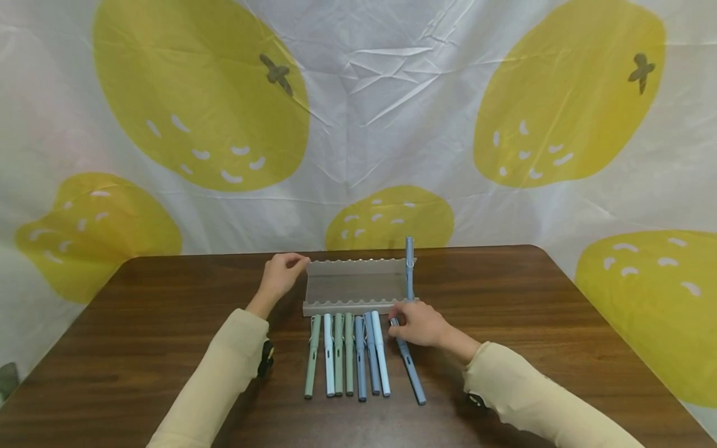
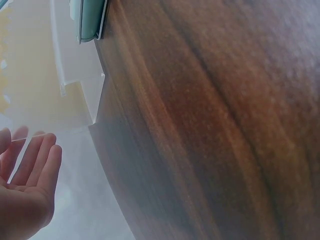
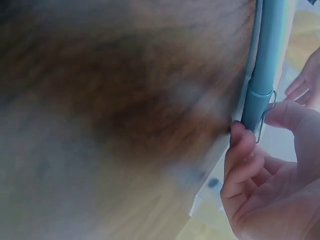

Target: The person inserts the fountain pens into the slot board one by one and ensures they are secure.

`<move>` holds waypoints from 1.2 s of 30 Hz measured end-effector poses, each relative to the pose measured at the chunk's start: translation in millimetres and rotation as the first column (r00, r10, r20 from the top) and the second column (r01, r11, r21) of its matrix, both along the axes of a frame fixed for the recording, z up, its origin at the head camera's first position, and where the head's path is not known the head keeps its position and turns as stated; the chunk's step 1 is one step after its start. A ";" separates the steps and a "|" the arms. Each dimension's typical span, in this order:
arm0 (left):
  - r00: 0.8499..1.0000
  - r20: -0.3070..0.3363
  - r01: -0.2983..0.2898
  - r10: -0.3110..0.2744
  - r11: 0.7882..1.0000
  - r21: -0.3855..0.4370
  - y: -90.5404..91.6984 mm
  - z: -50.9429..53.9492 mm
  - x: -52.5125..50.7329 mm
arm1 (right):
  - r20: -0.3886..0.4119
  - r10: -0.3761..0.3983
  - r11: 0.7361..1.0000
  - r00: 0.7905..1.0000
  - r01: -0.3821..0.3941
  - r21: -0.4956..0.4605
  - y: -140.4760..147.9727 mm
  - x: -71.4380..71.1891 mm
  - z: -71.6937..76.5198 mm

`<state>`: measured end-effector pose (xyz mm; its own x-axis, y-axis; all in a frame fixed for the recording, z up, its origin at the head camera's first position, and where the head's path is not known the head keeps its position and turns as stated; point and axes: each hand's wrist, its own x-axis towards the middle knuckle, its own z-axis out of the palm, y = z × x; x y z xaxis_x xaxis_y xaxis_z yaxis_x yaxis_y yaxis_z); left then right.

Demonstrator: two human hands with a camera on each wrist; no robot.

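A clear rack with scalloped edges (image 1: pixel 355 287) stands near the table's back edge. My left hand (image 1: pixel 282 274) pinches its upper left corner; the left wrist view shows that hand (image 2: pixel 31 185) with thumb and fingertips at the clear edge. One blue pen (image 1: pixel 409 267) rests in the rack's right end. My right hand (image 1: pixel 421 323) holds the capped top of another blue pen (image 1: pixel 411 370), which lies slanted on the table in front. In the right wrist view, the thumb and fingers of that hand (image 3: pixel 270 175) grip the pen's cap end (image 3: pixel 257 102) beside its clip.
Several green, light blue and blue pens (image 1: pixel 350 354) lie side by side in front of the rack, left of the right hand. Behind the brown wooden table (image 1: pixel 168 323) hangs a white cloth (image 1: pixel 392 124) with yellow fruit shapes.
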<state>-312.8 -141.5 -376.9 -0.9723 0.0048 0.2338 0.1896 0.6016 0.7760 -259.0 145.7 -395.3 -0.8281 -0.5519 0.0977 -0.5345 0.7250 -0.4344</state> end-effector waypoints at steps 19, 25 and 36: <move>1.000 0.007 -0.001 0.001 1.000 -0.005 -0.7 -0.7 -0.8 | 0.253 0.057 0.960 0.966 0.017 -0.279 9.9 -5.3 11.4; 1.000 0.003 -0.002 0.002 1.000 -0.007 -1.0 -0.3 -0.4 | 0.265 0.095 0.924 0.959 0.014 -0.383 10.7 -10.0 13.4; 1.000 -0.001 0.002 -0.002 1.000 0.006 0.0 0.5 1.2 | 0.147 0.033 0.892 0.989 0.037 -0.450 9.8 -4.8 42.5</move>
